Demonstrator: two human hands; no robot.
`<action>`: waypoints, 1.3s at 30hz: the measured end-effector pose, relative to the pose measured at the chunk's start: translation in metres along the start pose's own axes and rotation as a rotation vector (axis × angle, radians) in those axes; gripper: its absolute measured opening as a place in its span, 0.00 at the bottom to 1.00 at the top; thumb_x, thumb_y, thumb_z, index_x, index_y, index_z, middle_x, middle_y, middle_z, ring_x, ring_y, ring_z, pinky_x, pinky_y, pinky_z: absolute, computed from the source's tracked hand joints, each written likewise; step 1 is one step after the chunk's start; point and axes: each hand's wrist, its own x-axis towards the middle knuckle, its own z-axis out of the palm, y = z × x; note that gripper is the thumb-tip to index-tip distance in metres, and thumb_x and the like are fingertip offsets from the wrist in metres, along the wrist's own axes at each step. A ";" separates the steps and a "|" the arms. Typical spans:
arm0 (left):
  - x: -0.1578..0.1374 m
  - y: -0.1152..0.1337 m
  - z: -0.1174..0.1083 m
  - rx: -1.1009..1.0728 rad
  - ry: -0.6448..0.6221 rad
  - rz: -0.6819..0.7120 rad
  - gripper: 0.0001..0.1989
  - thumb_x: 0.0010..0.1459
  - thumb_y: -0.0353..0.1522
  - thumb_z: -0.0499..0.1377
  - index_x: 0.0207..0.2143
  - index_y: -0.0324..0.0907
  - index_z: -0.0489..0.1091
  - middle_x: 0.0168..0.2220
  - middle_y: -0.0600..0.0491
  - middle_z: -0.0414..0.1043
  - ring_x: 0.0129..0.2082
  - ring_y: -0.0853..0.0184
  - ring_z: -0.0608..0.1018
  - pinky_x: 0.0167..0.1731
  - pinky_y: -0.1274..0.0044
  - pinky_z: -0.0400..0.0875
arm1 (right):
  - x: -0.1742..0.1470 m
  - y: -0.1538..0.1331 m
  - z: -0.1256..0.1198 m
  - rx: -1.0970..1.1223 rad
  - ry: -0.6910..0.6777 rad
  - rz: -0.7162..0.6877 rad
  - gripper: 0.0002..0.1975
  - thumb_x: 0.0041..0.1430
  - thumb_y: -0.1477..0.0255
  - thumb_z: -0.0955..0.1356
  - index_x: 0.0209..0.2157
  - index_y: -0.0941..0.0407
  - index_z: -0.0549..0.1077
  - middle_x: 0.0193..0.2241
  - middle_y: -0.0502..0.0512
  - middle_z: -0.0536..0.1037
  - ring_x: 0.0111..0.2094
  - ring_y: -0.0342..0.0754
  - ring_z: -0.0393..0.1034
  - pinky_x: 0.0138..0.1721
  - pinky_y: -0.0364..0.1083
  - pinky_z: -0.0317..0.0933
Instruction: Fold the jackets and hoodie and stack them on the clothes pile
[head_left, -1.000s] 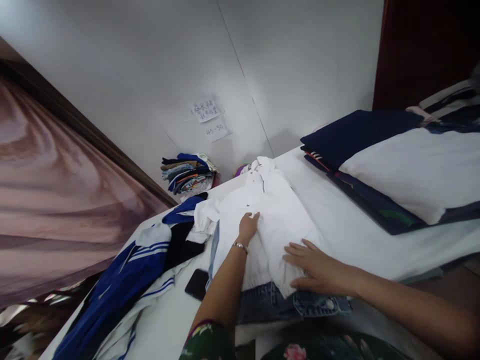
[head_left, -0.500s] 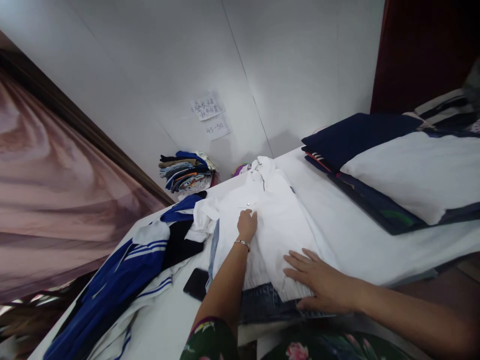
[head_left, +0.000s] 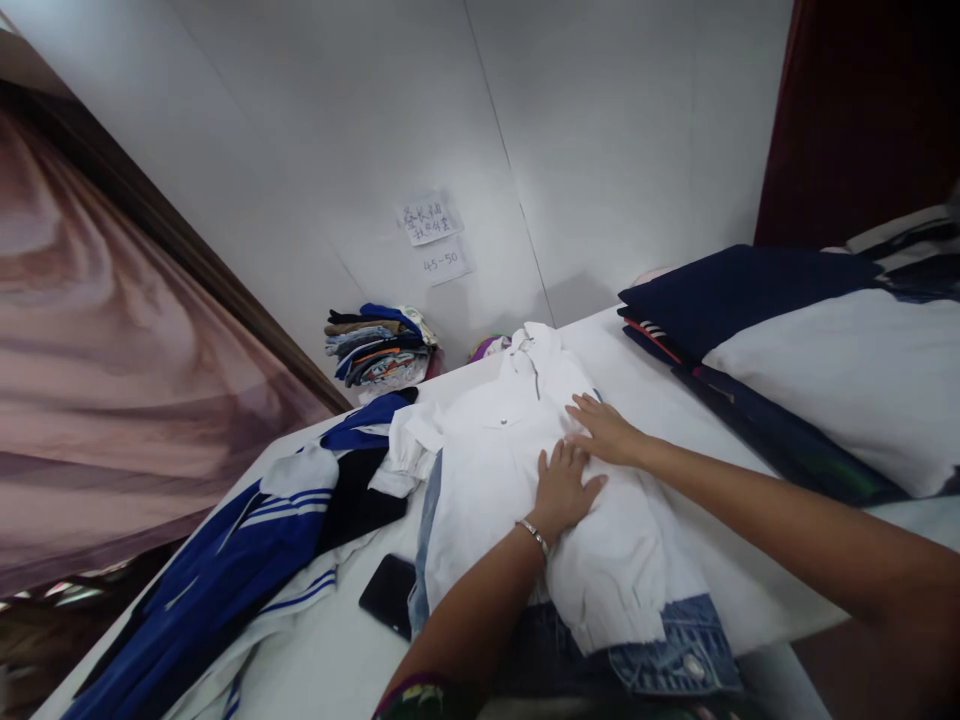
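Note:
A white collared jacket [head_left: 480, 470] lies spread on the table, its collar at the far end and a sleeve with a gathered cuff folded down over the front. My left hand [head_left: 566, 492], with a bracelet on the wrist, rests flat on the jacket with its fingers spread. Just beyond it, my right hand [head_left: 609, 432] presses the jacket's right side, palm down and fingers out. The two hands nearly touch. Under the jacket, a denim garment [head_left: 679, 640] shows at the near edge and along the left side.
Left of the jacket lie a blue tracksuit top [head_left: 270, 530] with white stripes and a black phone [head_left: 390, 595]. Folded dark and white clothes [head_left: 750, 290] are piled at the right. Behind the table is a clothes stack [head_left: 379, 345], below paper notes [head_left: 442, 260] on the wall.
My left hand has moved right and nearer to me across the jacket. My right hand has slid from the lower hem up to the jacket's side. More denim shows at the near right.

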 end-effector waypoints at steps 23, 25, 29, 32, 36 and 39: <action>-0.005 -0.002 0.003 -0.078 0.042 0.003 0.32 0.63 0.52 0.44 0.63 0.46 0.56 0.67 0.47 0.49 0.67 0.54 0.50 0.64 0.53 0.43 | 0.104 0.047 0.035 -0.151 -0.039 0.242 0.33 0.64 0.54 0.53 0.63 0.58 0.55 0.67 0.64 0.47 0.67 0.60 0.35 0.61 0.66 0.35; -0.006 -0.001 0.005 -0.075 0.050 0.002 0.31 0.63 0.51 0.45 0.63 0.47 0.56 0.67 0.48 0.50 0.67 0.54 0.51 0.64 0.53 0.43 | 0.096 0.038 0.035 -0.168 -0.035 0.174 0.33 0.64 0.53 0.53 0.64 0.56 0.54 0.68 0.61 0.43 0.68 0.57 0.31 0.63 0.63 0.32; -0.002 -0.002 0.000 -0.112 0.032 -0.008 0.31 0.61 0.51 0.47 0.62 0.47 0.57 0.67 0.48 0.50 0.67 0.54 0.51 0.64 0.53 0.42 | 0.083 0.027 0.046 -0.182 -0.096 0.093 0.31 0.65 0.55 0.55 0.65 0.54 0.53 0.68 0.58 0.45 0.68 0.56 0.35 0.63 0.61 0.34; 0.007 -0.013 -0.018 -0.193 -0.032 -0.043 0.25 0.63 0.48 0.47 0.57 0.49 0.65 0.63 0.51 0.59 0.65 0.57 0.57 0.63 0.57 0.49 | 0.077 0.028 0.057 -0.192 -0.114 0.094 0.30 0.66 0.57 0.54 0.65 0.55 0.54 0.68 0.58 0.46 0.68 0.57 0.37 0.63 0.61 0.34; 0.014 -0.039 -0.031 -0.080 0.122 -0.250 0.25 0.65 0.45 0.46 0.59 0.46 0.63 0.64 0.50 0.58 0.65 0.56 0.56 0.63 0.56 0.48 | 0.080 0.032 0.060 -0.189 -0.111 0.093 0.31 0.66 0.55 0.52 0.65 0.55 0.53 0.68 0.57 0.47 0.68 0.57 0.37 0.63 0.62 0.36; 0.012 -0.052 -0.017 0.018 0.105 -0.366 0.30 0.64 0.47 0.45 0.63 0.41 0.57 0.67 0.46 0.50 0.67 0.54 0.52 0.64 0.56 0.45 | 0.092 0.035 0.051 -0.181 -0.111 0.096 0.31 0.65 0.53 0.52 0.65 0.52 0.55 0.67 0.57 0.50 0.67 0.56 0.42 0.62 0.61 0.42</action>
